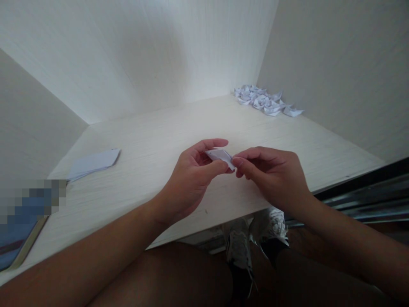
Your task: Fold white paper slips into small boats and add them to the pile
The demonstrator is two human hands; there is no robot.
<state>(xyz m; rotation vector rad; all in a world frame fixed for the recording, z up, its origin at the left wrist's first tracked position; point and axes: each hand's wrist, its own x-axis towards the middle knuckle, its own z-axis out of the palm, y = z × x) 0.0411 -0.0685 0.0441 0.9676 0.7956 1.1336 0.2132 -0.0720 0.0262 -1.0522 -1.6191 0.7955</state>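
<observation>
My left hand and my right hand meet above the near edge of a pale wooden surface. Between them is a small folded piece of white paper. My left thumb and fingers pinch it from the left. My right fingertips pinch its right end. Both hands are closed on the paper, and part of it is hidden by my fingers.
A pile of several folded white paper pieces lies in the far right corner. A flat stack of pale paper sheets lies at the left. A blurred blue object sits at the near left edge. White walls enclose the surface. My legs and shoes show below.
</observation>
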